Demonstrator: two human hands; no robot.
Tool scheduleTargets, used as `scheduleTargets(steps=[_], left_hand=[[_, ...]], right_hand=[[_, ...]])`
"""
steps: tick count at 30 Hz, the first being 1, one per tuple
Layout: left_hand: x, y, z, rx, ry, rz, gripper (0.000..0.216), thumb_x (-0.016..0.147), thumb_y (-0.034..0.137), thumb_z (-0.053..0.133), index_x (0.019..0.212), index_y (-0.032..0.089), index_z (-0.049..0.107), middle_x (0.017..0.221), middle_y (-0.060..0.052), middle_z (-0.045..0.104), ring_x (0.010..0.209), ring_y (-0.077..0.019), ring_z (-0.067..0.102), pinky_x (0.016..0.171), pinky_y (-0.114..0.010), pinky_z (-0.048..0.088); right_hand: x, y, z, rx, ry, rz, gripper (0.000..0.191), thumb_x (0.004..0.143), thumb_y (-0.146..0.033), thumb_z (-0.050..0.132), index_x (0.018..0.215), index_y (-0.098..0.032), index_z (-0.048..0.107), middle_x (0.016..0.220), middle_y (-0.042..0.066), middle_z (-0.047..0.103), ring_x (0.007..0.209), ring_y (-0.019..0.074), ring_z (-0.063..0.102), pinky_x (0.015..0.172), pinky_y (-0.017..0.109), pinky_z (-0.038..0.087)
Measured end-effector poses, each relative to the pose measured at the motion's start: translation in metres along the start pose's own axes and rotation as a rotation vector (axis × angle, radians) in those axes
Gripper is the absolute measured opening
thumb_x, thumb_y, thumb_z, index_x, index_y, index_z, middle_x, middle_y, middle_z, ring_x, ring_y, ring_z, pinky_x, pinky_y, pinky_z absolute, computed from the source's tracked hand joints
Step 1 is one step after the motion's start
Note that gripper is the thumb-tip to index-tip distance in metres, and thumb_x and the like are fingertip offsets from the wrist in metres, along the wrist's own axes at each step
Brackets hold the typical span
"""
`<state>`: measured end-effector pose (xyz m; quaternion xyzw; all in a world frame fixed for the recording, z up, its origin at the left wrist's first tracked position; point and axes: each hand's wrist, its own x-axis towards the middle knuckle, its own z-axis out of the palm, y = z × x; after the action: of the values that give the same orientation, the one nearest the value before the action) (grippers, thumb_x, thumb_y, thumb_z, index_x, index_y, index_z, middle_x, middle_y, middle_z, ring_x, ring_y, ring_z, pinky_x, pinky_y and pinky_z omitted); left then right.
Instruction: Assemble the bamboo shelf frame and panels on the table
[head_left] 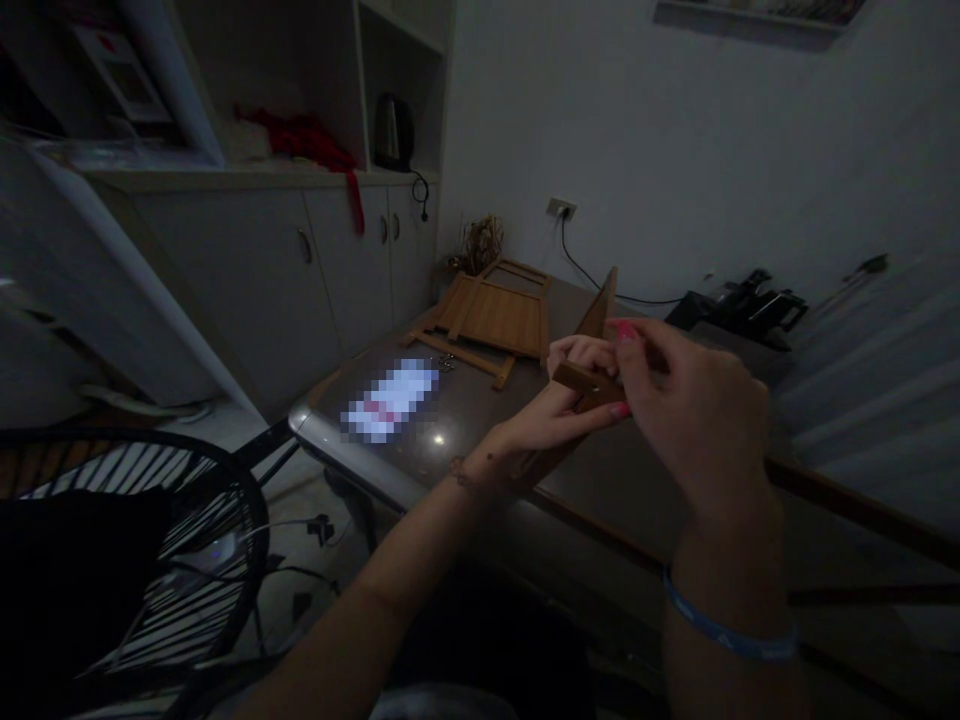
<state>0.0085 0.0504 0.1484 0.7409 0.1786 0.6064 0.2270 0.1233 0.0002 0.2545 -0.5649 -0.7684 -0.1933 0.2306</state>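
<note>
My left hand (pixel 562 400) grips a brown wooden piece (pixel 592 385), fingers curled round its end. From that piece a longer board (pixel 600 305) rises toward the wall. My right hand (pixel 690 410) is closed in a pinch at the top of the same piece, thumb and forefinger pressed together near its edge; what they pinch is too small to make out. A blue band circles my right wrist. Both hands hover over the dark table (pixel 480 470).
Flat wooden panels and slats (pixel 495 315) lie further back on the table, with small metal parts (pixel 448 362) beside them. A lit phone screen (pixel 390 400) lies at the left. A black fan (pixel 135 560) stands on the floor; cabinets with a kettle (pixel 392 130) stand behind.
</note>
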Motion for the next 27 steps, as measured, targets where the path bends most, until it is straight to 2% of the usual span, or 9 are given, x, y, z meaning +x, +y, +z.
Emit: scheduleTargets(steps=[5, 8, 9, 11, 14, 17, 19, 22, 27], left_hand=[[0.000, 0.005, -0.002, 0.081, 0.026, -0.023, 0.033, 0.089, 0.052, 0.055, 0.096, 0.021, 0.047, 0.115, -0.007, 0.052, 0.120, -0.0244, 0.039, 0.109, -0.043, 0.029], [0.000, 0.008, -0.002, 0.077, 0.028, -0.019, 0.031, 0.091, 0.052, 0.051, 0.095, 0.022, 0.047, 0.111, -0.007, 0.053, 0.119, -0.0234, 0.038, 0.108, -0.042, 0.028], [0.000, 0.009, -0.001, 0.079, 0.027, -0.029, 0.032, 0.091, 0.053, 0.050, 0.094, 0.022, 0.047, 0.110, -0.007, 0.053, 0.119, -0.0233, 0.038, 0.108, -0.042, 0.028], [0.000, 0.010, -0.001, 0.089, 0.027, -0.050, 0.032, 0.090, 0.054, 0.050, 0.093, 0.022, 0.046, 0.110, -0.007, 0.053, 0.118, -0.0236, 0.038, 0.107, -0.042, 0.029], [0.001, 0.009, -0.002, 0.114, 0.041, -0.029, 0.033, 0.090, 0.056, 0.049, 0.091, 0.023, 0.046, 0.106, -0.007, 0.053, 0.113, -0.0241, 0.040, 0.104, -0.042, 0.030], [0.001, 0.008, -0.003, 0.133, 0.046, 0.011, 0.033, 0.091, 0.055, 0.048, 0.090, 0.023, 0.045, 0.100, -0.006, 0.052, 0.108, -0.0234, 0.041, 0.102, -0.042, 0.031], [0.001, 0.008, -0.002, 0.119, 0.045, 0.015, 0.031, 0.091, 0.054, 0.049, 0.090, 0.023, 0.045, 0.099, -0.006, 0.050, 0.108, -0.0231, 0.041, 0.102, -0.042, 0.030], [0.000, 0.010, -0.001, 0.061, 0.058, -0.051, 0.035, 0.089, 0.057, 0.050, 0.090, 0.023, 0.044, 0.102, -0.006, 0.047, 0.106, -0.0231, 0.038, 0.100, -0.040, 0.032], [-0.001, 0.014, 0.003, 0.014, 0.075, -0.133, 0.039, 0.086, 0.062, 0.051, 0.090, 0.023, 0.046, 0.100, -0.006, 0.044, 0.106, -0.0237, 0.036, 0.099, -0.039, 0.035]], right_hand=[[-0.041, 0.008, 0.011, 0.110, 0.306, -0.076, 0.036, 0.097, -0.032, 0.034, 0.114, -0.022, 0.064, 0.105, 0.011, 0.070, 0.100, 0.0272, 0.062, 0.088, 0.042, 0.045], [-0.082, 0.026, 0.039, 0.130, 0.446, -0.161, 0.027, 0.091, -0.031, 0.038, 0.091, -0.025, 0.065, 0.085, 0.008, 0.071, 0.079, 0.0252, 0.064, 0.082, 0.043, 0.047], [-0.094, 0.032, 0.050, 0.151, 0.405, -0.238, 0.027, 0.090, -0.032, 0.039, 0.078, -0.027, 0.063, 0.073, 0.005, 0.069, 0.068, 0.0233, 0.063, 0.075, 0.041, 0.047], [-0.108, 0.042, 0.072, 0.181, 0.159, -0.283, 0.033, 0.090, -0.030, 0.036, 0.068, -0.025, 0.060, 0.066, 0.006, 0.067, 0.066, 0.0221, 0.063, 0.070, 0.037, 0.045], [-0.104, 0.052, 0.100, 0.085, -0.177, -0.082, 0.039, 0.097, -0.032, 0.031, 0.078, -0.020, 0.063, 0.079, 0.009, 0.069, 0.076, 0.0223, 0.066, 0.071, 0.033, 0.043], [-0.085, 0.057, 0.120, -0.027, -0.381, 0.192, 0.038, 0.100, -0.039, 0.030, 0.098, -0.018, 0.062, 0.091, 0.010, 0.069, 0.078, 0.0223, 0.067, 0.064, 0.030, 0.042], [-0.074, 0.057, 0.131, -0.059, -0.506, 0.286, 0.040, 0.101, -0.040, 0.027, 0.107, -0.018, 0.060, 0.098, 0.012, 0.069, 0.085, 0.0243, 0.068, 0.066, 0.030, 0.044], [-0.062, 0.052, 0.146, -0.078, -0.629, 0.313, 0.041, 0.102, -0.040, 0.028, 0.116, -0.017, 0.058, 0.106, 0.017, 0.068, 0.093, 0.0272, 0.068, 0.073, 0.034, 0.046], [-0.056, 0.041, 0.160, -0.086, -0.655, 0.302, 0.037, 0.101, -0.030, 0.031, 0.120, -0.016, 0.058, 0.107, 0.021, 0.067, 0.098, 0.0285, 0.067, 0.079, 0.036, 0.047]])
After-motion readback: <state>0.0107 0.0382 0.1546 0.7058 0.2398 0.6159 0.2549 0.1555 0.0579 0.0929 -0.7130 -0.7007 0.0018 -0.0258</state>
